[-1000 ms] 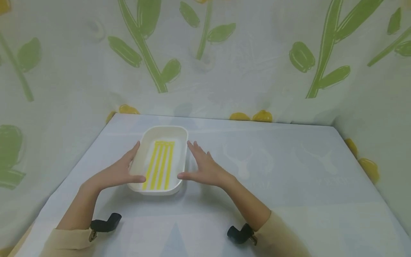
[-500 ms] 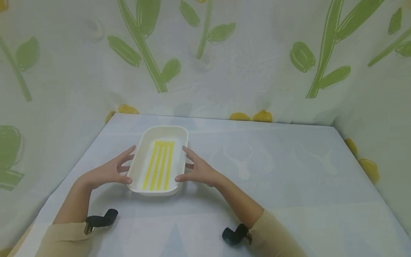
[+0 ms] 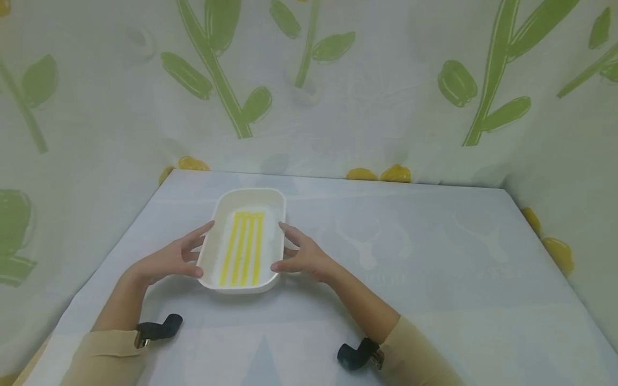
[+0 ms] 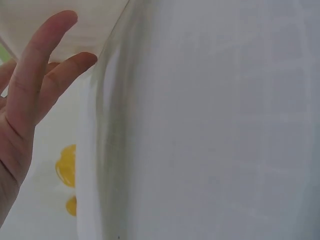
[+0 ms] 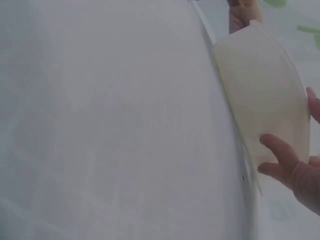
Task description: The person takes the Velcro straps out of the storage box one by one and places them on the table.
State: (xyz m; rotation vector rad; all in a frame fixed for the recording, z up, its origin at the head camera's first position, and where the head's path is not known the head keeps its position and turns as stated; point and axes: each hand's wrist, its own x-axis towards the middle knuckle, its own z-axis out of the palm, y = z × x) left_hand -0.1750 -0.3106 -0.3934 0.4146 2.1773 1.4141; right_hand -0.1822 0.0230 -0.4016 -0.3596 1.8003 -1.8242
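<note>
In the head view a white oblong tray (image 3: 212, 262) with rounded corners lies left of the table's middle. Several yellow stripes (image 3: 248, 247) run along its floor. My left hand (image 3: 171, 260) is at the tray's left side, fingers spread, with thumb and fingertips touching it. Opposite, my right hand (image 3: 309, 260) has its thumb and forefinger at the right rim, the other fingers lower along the wall. In the left wrist view, fingers (image 4: 27, 95) lie against the tray's outer wall (image 4: 95, 30). The right wrist view shows two fingertips on the tray's side (image 5: 260, 85).
The tray stands on a pale table (image 3: 410, 257) with faint printed deer shapes. Behind it hangs a white curtain (image 3: 376, 107) with green leaves and yellow fruit shapes. Black curved pieces (image 3: 166, 327) stick out at both beige sleeves (image 3: 103, 356).
Both hands first hovered wide about the tray, then closed in on its sides. Over the last half second the tray has shifted slightly right, the hands moving with it.
</note>
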